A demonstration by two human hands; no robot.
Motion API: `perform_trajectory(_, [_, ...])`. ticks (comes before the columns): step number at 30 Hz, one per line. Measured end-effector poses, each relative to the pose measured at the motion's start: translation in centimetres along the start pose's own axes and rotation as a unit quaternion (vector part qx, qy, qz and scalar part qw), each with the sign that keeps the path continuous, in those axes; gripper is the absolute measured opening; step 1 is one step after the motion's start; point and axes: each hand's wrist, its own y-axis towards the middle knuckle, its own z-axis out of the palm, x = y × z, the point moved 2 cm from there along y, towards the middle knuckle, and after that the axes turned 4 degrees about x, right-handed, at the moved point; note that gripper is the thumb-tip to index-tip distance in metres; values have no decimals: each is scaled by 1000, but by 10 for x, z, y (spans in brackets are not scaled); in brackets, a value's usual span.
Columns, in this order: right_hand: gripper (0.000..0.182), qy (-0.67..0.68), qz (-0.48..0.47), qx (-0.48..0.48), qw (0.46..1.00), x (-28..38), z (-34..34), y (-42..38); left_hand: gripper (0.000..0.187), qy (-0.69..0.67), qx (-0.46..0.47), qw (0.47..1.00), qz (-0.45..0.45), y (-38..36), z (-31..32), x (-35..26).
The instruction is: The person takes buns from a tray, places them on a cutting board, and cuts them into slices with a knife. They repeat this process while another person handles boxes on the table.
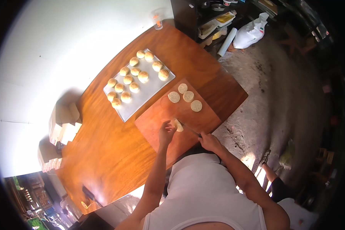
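A round bread bun [178, 125] is on the reddish cutting board [153, 119], tilted and partly cut, as far as I can see. My left hand [166, 132] grips it from the left with curled fingers. My right hand [210, 142] is closed round the handle of a knife [191, 131], whose thin blade reaches left to the bun. Farther up the board lie several flat bun halves [188, 96], cut faces up. A metal baking tray [153, 86] with several whole golden buns [143, 77] stands beyond the board.
The wooden table [115, 161] ends in a corner at right. A clear cup [158, 25] stands at the far edge, cardboard boxes [67, 122] at left. Shelves with trays [222, 19] and a white sack [252, 32] are at back right. Another person's leg [270, 172] shows at lower right.
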Motion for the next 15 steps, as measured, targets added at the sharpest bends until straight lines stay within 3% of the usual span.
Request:
perform_trajectory(2, [29,2,3,9,1000,-1,2,-1,50,152,13,982,113,1,1,-19])
perform_trajectory(3, [29,3,4,7,1000,0,2,-2,50,153,15,981,115,3,1,-20])
perform_trajectory(5, [29,13,21,3,1000,0,3,-5,50,258,53,935,236,6,5,-24])
perform_trajectory(6, [29,14,22,3,1000,-3,6,-5,50,258,54,935,236,6,4,-31])
perform_trajectory(8, [29,12,15,-24,1000,-10,9,-4,47,359,113,869,322,5,0,-45])
perform_trajectory(12, [29,7,20,-28,999,-11,4,-7,45,393,136,848,328,13,-16,-40])
perform_trajectory(14, [29,7,29,-23,999,-11,3,-8,47,374,216,868,244,21,-21,-17])
perform_trajectory(15, [29,7,28,-22,999,-11,4,-9,47,374,216,869,243,15,-20,-17])
